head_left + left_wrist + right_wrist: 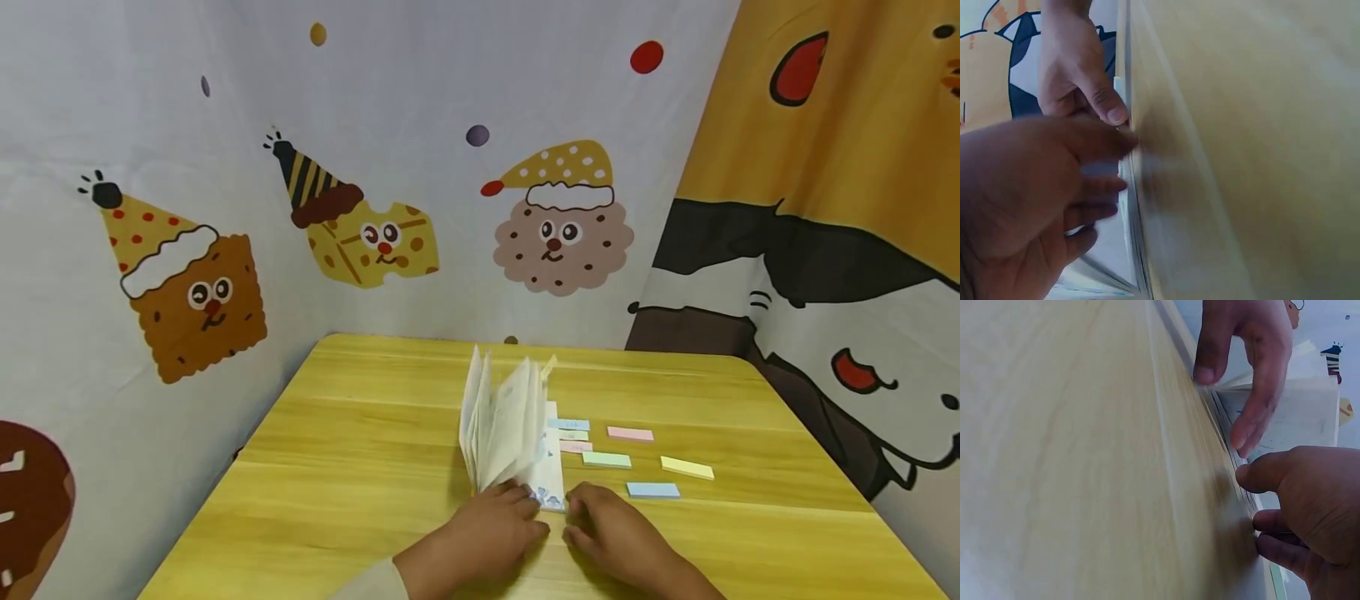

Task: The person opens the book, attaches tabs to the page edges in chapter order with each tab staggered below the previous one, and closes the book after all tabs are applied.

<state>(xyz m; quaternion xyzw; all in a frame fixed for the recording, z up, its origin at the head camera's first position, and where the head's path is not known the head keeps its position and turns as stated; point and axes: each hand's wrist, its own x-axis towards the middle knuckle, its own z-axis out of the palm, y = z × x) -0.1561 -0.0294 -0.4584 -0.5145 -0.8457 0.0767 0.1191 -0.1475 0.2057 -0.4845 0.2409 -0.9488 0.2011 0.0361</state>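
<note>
A small white paper book point(506, 429) lies on the yellow wooden bench point(360, 467) right in front of both hands. Its pages stand up and fan out like a little tent. The near edge of the book sits just under the fingertips.

The left hand point(487, 529) rests on the near left corner of the book. Its fingers bend a little and press on the pages there. From the left wrist view the left hand point(1019, 194) looks blurry, with its fingers set against the page edges. The pictures do not show if it pinches a page or only pushes on it.

The right hand point(611, 529) touches the near right corner of the book, on the flat page with the blue print. In the right wrist view the right hand point(1300, 512) has its thumb and fingers bent close to the edge of the pages. Whether it grips anything cannot be told.

Just past the right hand lie small paper strips in soft colours: a blue strip point(653, 490), a yellow strip point(687, 467), a green strip point(607, 459) and a pink strip point(630, 433). More little strips sit beside the book.

Behind the bench hangs a white cloth with cartoon biscuits in party hats point(562, 242).
</note>
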